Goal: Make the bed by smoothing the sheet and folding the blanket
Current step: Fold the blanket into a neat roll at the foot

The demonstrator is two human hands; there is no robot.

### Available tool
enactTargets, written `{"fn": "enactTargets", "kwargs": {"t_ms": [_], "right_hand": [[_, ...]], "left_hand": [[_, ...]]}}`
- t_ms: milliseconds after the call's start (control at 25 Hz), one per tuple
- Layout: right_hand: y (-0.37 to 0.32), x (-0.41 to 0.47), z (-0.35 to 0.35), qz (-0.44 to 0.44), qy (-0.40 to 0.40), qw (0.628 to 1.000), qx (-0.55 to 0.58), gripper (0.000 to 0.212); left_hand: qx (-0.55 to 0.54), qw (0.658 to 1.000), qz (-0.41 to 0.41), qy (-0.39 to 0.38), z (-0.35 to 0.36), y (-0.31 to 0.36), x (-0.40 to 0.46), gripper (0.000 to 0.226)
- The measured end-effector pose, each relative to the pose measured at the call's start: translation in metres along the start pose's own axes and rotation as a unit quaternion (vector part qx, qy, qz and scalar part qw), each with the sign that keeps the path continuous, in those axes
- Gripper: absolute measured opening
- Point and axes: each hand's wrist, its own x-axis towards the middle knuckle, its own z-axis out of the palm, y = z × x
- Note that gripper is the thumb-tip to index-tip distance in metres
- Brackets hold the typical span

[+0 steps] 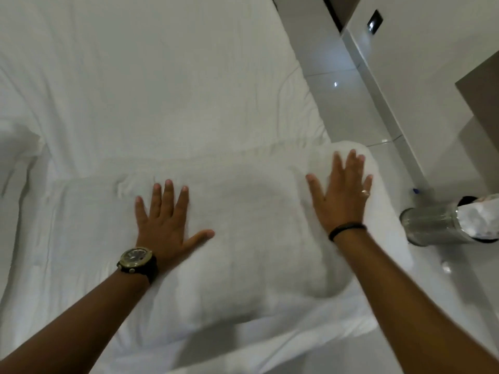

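- White bedding fills most of the head view: a bed (pixel 135 90) covered by a lightly creased white sheet (pixel 167 76), with pale glossy floor tiles (pixel 348 103) along its right edge.
- Across the near part of the bed lies a thick folded white blanket (pixel 243 233), its far edge running from the left side to the bed's right edge.
- Left hand (pixel 164 228) lies palm down on the blanket's left half, fingers (pixel 168 195) spread wide and flat, thumb out to the right; it grips nothing. A watch (pixel 137 261) is on that wrist.
- Right hand (pixel 341 195) rests flat on the blanket's rounded right end, fingers (pixel 351 166) apart and extended, holding nothing. A ring (pixel 365 192) is on one finger and a dark band (pixel 347 230) circles the wrist.
- Just beside the bed on the right stands a shiny metal bin (pixel 432 225) with crumpled white material (pixel 480 217) in it, near the right hand but apart from it.
- Farther right is a white wall (pixel 421 49) with a dark switch plate (pixel 374 22).
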Motion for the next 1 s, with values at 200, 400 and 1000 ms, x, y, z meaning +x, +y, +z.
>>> {"fn": "enactTargets", "kwargs": {"t_ms": [200, 400, 1000], "right_hand": [[0.006, -0.168, 0.061, -0.187, -0.051, 0.978, -0.074, 0.076], [0.087, -0.186, 0.058, -0.115, -0.126, 0.978, -0.122, 0.086], [-0.092, -0.261, 0.063, 0.558, -0.126, 0.497, 0.652, 0.117]], "left_hand": [[0.065, 0.947, 0.316, 0.0, 0.02, 0.005, -0.075, 0.111], [0.093, 0.967, 0.222, -0.082, 0.024, -0.014, -0.086, 0.127], [-0.025, 0.984, 0.021, -0.177, -0.086, 0.022, 0.06, 0.138]]}}
